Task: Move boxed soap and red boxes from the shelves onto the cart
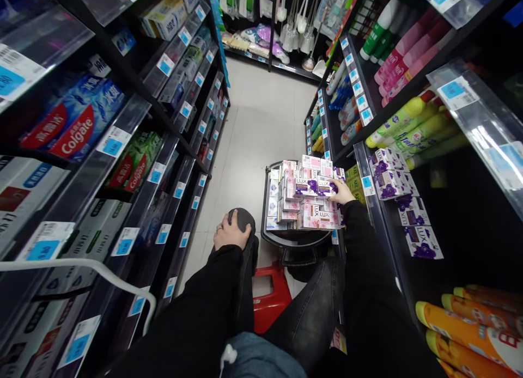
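My left hand (232, 232) rests on my knee, fingers spread over the dark trousers, holding nothing. My right hand (341, 192) reaches over a black basket (267, 233) and grips the right end of a purple-and-white LUX soap box (326, 188). Another purple LUX box (305, 187) lies against it on the left. Around and below them are stacked pink LUX soap boxes (312, 217), with blue-and-white boxes (272, 206) along the basket's left side. On the right shelf stand more purple LUX boxes (390, 184), apart from my hand.
A red stool (275, 302) is between my legs. Toothpaste shelves (163, 165) line the left, with a white cable (98, 266) in front. Yellow-green bottles (420, 128) and orange bottles (469, 329) lie on the right shelving. Brushes (300, 35) hang at the aisle's far end.
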The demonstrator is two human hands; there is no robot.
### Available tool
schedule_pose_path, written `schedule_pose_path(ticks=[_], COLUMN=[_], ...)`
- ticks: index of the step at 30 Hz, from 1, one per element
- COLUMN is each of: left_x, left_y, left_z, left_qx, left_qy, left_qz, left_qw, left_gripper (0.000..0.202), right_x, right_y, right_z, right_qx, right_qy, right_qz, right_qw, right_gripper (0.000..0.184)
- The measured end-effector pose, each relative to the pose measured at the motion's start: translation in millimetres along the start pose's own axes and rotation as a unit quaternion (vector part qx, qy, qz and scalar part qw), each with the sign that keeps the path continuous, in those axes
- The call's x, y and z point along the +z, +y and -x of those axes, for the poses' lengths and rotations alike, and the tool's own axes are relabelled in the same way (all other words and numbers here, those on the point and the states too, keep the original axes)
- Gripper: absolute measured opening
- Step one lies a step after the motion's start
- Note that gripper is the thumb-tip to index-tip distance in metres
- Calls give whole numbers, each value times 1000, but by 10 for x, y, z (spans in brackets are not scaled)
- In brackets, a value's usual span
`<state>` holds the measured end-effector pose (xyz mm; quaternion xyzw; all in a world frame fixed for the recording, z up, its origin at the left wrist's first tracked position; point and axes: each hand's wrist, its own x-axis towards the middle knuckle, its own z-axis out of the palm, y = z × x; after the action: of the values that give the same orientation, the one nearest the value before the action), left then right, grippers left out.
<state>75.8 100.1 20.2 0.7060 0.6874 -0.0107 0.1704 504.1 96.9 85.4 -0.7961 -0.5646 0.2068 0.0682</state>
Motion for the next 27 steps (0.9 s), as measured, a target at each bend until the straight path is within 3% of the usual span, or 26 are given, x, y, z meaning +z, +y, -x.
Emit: schedule_pose_path(ticks=[14, 18, 21, 23, 25, 27], left_x=[41, 47, 53, 54, 47, 32], left_y=[-3, -9, -30, -42, -45, -35], left_z=[-6, -11, -26, -40, -49, -48], left_qx=[-4, -3, -5, -6, -1, 6], left_qy=[15, 19, 23, 21, 16, 10], left_qz=[-9, -5, 1, 4, 5, 5], left_qw=[1000, 1000, 1000, 1000, 1000, 1000], left_gripper=[70, 69, 70, 70, 71, 71], right_x=[135, -65, -382, -569, -679, -723], right_y=[-36, -234, -348, -332, -222, -34], right_z=[-21, 134, 573, 1018, 1484, 1868], right_qx=[16, 26, 33, 127, 298, 442], right_qy=[-6, -3, 116, 262, 393, 448], right_qz=[16, 89, 120, 120, 124, 120], right_qw=[1000, 996, 985, 949, 861, 768], right_gripper=[86, 98, 71, 57, 62, 70])
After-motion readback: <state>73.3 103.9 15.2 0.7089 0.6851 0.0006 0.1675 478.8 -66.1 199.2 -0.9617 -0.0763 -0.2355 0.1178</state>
